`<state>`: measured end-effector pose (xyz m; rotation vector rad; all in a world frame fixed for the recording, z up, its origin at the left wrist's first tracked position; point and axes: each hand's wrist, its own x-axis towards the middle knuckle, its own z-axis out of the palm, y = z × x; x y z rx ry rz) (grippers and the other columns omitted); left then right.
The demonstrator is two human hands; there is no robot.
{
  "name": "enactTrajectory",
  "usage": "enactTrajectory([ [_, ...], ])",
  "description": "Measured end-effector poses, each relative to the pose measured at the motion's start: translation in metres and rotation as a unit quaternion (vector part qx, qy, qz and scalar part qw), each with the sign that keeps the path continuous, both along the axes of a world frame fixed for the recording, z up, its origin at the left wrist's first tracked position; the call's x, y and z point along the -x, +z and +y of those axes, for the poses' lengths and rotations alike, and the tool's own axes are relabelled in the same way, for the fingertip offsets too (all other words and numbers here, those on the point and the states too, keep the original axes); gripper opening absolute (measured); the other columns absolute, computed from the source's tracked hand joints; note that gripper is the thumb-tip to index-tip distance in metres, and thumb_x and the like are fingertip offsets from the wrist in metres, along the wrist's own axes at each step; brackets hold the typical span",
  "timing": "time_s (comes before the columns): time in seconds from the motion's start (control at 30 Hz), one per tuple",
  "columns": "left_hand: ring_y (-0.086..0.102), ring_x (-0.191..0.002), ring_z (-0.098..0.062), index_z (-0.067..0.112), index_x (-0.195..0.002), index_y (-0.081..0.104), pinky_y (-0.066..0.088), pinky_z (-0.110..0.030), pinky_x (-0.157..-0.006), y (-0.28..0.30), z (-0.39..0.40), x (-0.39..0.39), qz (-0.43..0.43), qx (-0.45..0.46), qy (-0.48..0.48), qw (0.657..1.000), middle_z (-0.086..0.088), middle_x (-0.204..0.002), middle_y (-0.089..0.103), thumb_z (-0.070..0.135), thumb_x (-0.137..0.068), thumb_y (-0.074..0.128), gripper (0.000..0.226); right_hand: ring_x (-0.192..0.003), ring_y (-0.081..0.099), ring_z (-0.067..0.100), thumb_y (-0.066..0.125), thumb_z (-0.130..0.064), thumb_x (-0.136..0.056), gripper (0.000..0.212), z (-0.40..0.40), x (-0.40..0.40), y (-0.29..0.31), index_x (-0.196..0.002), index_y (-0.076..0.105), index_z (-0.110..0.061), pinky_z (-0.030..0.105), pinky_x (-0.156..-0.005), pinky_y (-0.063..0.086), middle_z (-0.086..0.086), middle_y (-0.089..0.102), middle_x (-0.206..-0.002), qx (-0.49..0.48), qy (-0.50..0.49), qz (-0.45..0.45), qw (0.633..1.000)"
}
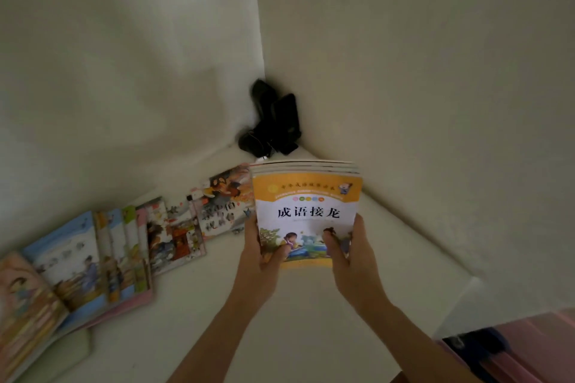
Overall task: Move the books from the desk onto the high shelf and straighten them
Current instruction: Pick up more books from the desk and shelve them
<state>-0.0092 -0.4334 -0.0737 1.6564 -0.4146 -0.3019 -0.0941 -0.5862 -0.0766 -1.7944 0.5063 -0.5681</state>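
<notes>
Books, row on shelf (102, 258): a long run of thin illustrated paperbacks leaning and fanned against the left wall, covers facing up and outward, overlapping one another like tiles; it runs from the lower left edge of the view toward the corner. Not upright, not squared.

Shelf (280, 320): pale, off-white surface set into a corner where two plain walls meet; carries the row and the dark items at the back.

Books, held stack (306, 205): several thin paperbacks pressed together, held tilted above the shelf, right of the row's far end and in front of the corner. Front cover orange and white with bold black Chinese characters and a cartoon scene below. Top edges of the copies behind show as a stepped band.

Black objects (273, 121): dark items heaped in the corner, one leaning on the wall; details too dim to tell.

Left hand (264, 246): grips the stack's lower left edge, thumb across the cover, fingers hidden behind.

Right hand (348, 246): grips the lower right edge likewise, thumb on the cover, fingers wrapped out of sight behind.
</notes>
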Motion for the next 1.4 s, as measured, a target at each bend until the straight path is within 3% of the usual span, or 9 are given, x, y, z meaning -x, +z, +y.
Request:
enactTrajectory([
  [0.13, 0.063, -0.111, -0.016, 0.012, -0.137, 0.037, 0.056, -0.033, -0.085, 0.1, 0.053, -0.015, -0.099, 0.007, 0.071, 0.993, 0.0, -0.124, 0.062, 0.005, -0.079, 0.069, 0.066, -0.102, 0.065, 0.016, 0.062, -0.034, -0.091, 0.038, 0.035, -0.03, 0.099, -0.127, 0.048, -0.033, 0.034, -0.082, 0.056, -0.01, 0.065, -0.111, 0.023, 0.058, -0.074, 0.995],
  [0.37, 0.071, -0.09, -0.014, 0.02, -0.134, 0.046, 0.059, -0.026, -0.068, 0.274, 0.224, 0.014, -0.227, 0.031, 0.246, 0.942, 0.003, -0.1, 0.072, -0.005, -0.083, 0.068, 0.062, -0.084, 0.068, 0.007, 0.064, -0.024, -0.091, 0.043, 0.186, -0.063, 0.271, -0.121, 0.045, -0.048, 0.025, -0.069, 0.059, -0.019, 0.066, -0.1, 0.059, 0.251, -0.22, 0.941],
  [0.53, 0.07, -0.095, -0.026, 0.019, -0.136, 0.048, 0.06, -0.041, -0.073, 0.35, 0.352, 0.089, -0.276, 0.068, 0.393, 0.875, -0.008, -0.107, 0.071, -0.007, -0.08, 0.069, 0.065, -0.087, 0.065, -0.004, 0.067, -0.022, -0.089, 0.048, 0.32, -0.042, 0.364, -0.12, 0.045, -0.05, 0.009, -0.067, 0.051, -0.031, 0.063, -0.101, 0.059, 0.386, -0.311, 0.866],
  [0.8, 0.067, -0.094, -0.026, 0.031, -0.126, 0.059, 0.06, -0.047, -0.074, 0.474, 0.485, 0.184, -0.392, 0.008, 0.552, 0.735, 0.0, -0.111, 0.069, 0.028, -0.07, 0.081, 0.06, -0.086, 0.065, -0.001, 0.069, -0.021, -0.087, 0.037, 0.471, -0.001, 0.494, -0.12, 0.057, -0.032, 0.005, -0.064, 0.047, -0.02, 0.068, -0.1, 0.025, 0.496, -0.411, 0.765],
  [0.9, 0.067, -0.09, -0.015, 0.033, -0.123, 0.06, 0.06, -0.037, -0.069, 0.527, 0.514, 0.181, -0.41, -0.031, 0.579, 0.704, 0.006, -0.102, 0.07, 0.024, -0.073, 0.083, 0.056, -0.087, 0.062, -0.002, 0.072, -0.022, -0.084, 0.032, 0.498, -0.011, 0.553, -0.111, 0.059, -0.031, 0.006, -0.068, 0.046, -0.012, 0.066, -0.1, 0.043, 0.474, -0.437, 0.763],
  [1.0, 0.067, -0.085, -0.008, 0.033, -0.128, 0.059, 0.06, -0.036, -0.073, 0.571, 0.535, 0.156, -0.416, -0.047, 0.596, 0.685, 0.008, -0.095, 0.069, 0.033, -0.071, 0.083, 0.062, -0.075, 0.066, 0.015, 0.074, -0.035, -0.078, 0.024, 0.521, -0.045, 0.605, -0.097, 0.063, -0.026, 0.037, -0.072, 0.057, -0.001, 0.069, -0.089, 0.068, 0.476, -0.413, 0.774],
  [1.07, 0.067, -0.086, -0.007, 0.034, -0.131, 0.057, 0.059, -0.037, -0.076, 0.595, 0.543, 0.132, -0.412, -0.06, 0.586, 0.696, 0.008, -0.097, 0.067, 0.034, -0.075, 0.081, 0.061, -0.063, 0.066, 0.028, 0.075, -0.037, -0.075, 0.027, 0.53, -0.073, 0.631, -0.094, 0.065, -0.02, 0.046, -0.065, 0.057, 0.006, 0.07, -0.082, 0.069, 0.484, -0.384, 0.783],
  [1.27, 0.067, -0.09, -0.016, 0.027, -0.124, 0.062, 0.058, -0.041, -0.081, 0.614, 0.567, 0.047, -0.395, -0.134, 0.497, 0.761, 0.002, -0.103, 0.069, 0.024, -0.083, 0.074, 0.043, -0.071, 0.064, 0.023, 0.067, -0.002, -0.087, 0.02, 0.547, -0.156, 0.652, -0.106, 0.061, -0.001, 0.036, -0.068, 0.052, 0.02, 0.068, -0.101, 0.067, 0.483, -0.303, 0.819],
  [1.4, 0.06, -0.073, -0.002, 0.017, -0.119, 0.067, 0.049, -0.01, -0.068, 0.607, 0.582, 0.011, -0.412, -0.178, 0.531, 0.719, 0.009, -0.086, 0.066, 0.021, -0.078, 0.078, 0.042, -0.093, 0.065, 0.029, 0.068, -0.007, -0.087, 0.032, 0.568, -0.202, 0.644, -0.116, 0.056, -0.014, 0.048, -0.075, 0.057, 0.008, 0.065, -0.107, 0.06, 0.48, -0.231, 0.844],
])
